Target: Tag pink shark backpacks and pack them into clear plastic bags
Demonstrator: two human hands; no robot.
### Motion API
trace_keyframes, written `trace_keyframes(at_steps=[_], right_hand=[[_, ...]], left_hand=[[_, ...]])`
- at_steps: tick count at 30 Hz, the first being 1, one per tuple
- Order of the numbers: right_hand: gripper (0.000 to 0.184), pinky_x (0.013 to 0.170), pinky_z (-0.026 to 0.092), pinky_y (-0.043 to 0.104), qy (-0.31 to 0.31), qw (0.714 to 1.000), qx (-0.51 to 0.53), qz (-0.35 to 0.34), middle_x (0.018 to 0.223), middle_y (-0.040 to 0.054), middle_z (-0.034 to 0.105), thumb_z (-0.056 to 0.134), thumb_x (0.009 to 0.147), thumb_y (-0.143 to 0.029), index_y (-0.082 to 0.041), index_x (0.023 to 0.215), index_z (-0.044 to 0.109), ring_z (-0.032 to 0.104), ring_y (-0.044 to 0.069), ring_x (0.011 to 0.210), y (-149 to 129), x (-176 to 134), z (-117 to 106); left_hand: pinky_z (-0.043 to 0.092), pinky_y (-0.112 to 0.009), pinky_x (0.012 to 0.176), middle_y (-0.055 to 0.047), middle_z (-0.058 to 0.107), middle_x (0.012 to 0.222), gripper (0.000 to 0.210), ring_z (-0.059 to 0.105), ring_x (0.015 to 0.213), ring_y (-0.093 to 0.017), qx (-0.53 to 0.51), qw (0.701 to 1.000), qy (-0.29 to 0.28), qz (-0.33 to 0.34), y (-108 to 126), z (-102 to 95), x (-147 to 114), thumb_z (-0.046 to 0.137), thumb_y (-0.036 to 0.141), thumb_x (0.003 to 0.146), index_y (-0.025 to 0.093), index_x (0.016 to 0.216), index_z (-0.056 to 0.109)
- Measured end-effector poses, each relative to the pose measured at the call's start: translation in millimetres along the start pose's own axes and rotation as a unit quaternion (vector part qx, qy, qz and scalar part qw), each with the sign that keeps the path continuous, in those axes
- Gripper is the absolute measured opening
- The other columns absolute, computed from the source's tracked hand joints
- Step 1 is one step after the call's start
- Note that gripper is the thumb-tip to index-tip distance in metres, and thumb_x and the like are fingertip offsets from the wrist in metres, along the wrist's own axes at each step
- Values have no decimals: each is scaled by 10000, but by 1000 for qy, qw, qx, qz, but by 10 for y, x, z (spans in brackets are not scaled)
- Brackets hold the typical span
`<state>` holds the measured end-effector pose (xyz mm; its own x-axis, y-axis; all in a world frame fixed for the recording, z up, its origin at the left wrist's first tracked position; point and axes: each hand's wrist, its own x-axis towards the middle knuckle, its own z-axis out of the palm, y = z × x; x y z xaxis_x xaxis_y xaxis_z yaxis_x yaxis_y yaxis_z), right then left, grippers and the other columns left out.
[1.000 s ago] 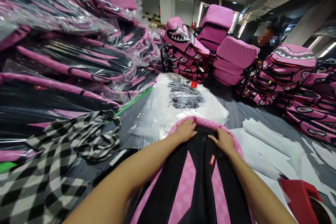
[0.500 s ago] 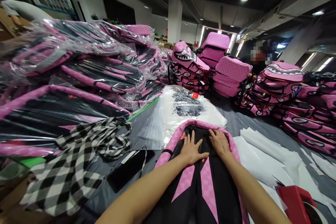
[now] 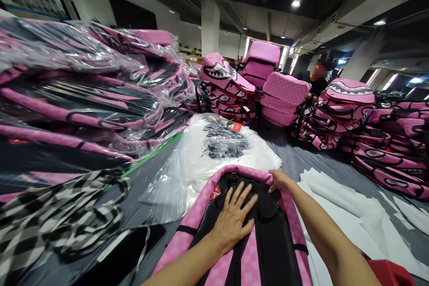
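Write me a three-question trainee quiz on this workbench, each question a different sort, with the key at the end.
1. Multiple choice: on the backpack, the left hand is
A) closed in a fist
B) laid with its fingers spread
C) pinching a zipper

2. True or false: the right hand touches the pink edge of the backpack.

3. Fill in: in the picture, the checked cloth lies on the ____ side of the backpack.

Key: 1 B; 2 true; 3 left.
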<state>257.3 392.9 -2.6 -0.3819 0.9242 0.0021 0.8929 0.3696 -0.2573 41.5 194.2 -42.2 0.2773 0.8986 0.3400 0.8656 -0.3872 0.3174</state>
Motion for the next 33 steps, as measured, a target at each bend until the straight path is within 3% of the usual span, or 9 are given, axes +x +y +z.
trace_keyframes(at_steps=[3,7,12,17,20,23,27,30,33], right_hand=[[245,759,574,342,-46,998,-29,17,974,26,677,665,943,-382,-146,1007,658,659,155,836,-80,-24,-17],[331,945,515,456,4,999,-49,20,1196,106,643,737,855,-267,-160,1146,624,616,260,1101,-333,-377,-195],[394,1146,379,451,55,997,-17,-51,1443,121,535,491,960,-188,-209,1350,544,473,247,1360,-843,-1656,-290],[550,1184,259,622,92,984,-51,-143,1532,151,472,487,974,-383,-192,1490,458,376,365,1438,-1488,-2714,148],[577,1174,271,620,32,991,-101,-88,1560,195,421,515,950,-357,-122,1476,492,353,415,1447,-1621,-2633,485],[589,1191,266,571,41,989,-121,-81,1580,200,386,512,942,-323,-93,1484,478,314,398,1472,-1542,-2401,676],[581,1156,322,536,74,984,-136,-85,1571,134,428,512,940,-308,-168,1502,461,375,366,1441,-1427,-2330,800],[526,1145,324,510,132,979,-129,-84,1540,129,473,482,962,-297,-157,1468,502,419,359,1400,-1404,-2333,856],[459,1085,378,462,195,975,-78,-76,1400,158,598,413,985,-252,-123,1404,548,518,309,1287,-1378,-2285,834]], left_hand=[[195,-608,1219,-67,428,1587,530,328,1490,-326,-9,998,-50,29,-52,23,126,570,479,951,374,1466,494],[168,-590,1228,-88,438,1579,522,318,1496,-331,5,998,-59,-10,-16,-37,225,536,531,965,346,1453,523],[133,-569,1235,-80,429,1586,524,289,1507,-322,-6,998,-66,-23,58,-76,194,499,506,982,313,1469,507],[84,-548,1249,-133,455,1559,549,281,1506,-317,-41,997,-61,-25,66,-93,209,449,442,1000,191,1487,474],[149,-521,1243,-170,503,1501,493,333,1476,-290,-65,996,-55,-21,118,-221,173,324,262,1022,90,1466,455],[384,-402,1126,-101,658,1295,400,548,1270,-233,-109,989,-91,43,242,-452,-76,319,254,1027,160,1274,620],[509,-267,770,-9,719,813,290,646,775,-179,-178,906,-229,308,425,-651,-653,556,449,957,235,818,693],[478,-319,717,-40,670,706,239,593,693,-201,-117,849,-207,471,470,-517,-963,609,374,911,212,736,618],[459,-339,725,-52,652,696,126,573,697,-207,-58,857,-149,490,440,-271,-1073,602,228,849,208,725,591]])
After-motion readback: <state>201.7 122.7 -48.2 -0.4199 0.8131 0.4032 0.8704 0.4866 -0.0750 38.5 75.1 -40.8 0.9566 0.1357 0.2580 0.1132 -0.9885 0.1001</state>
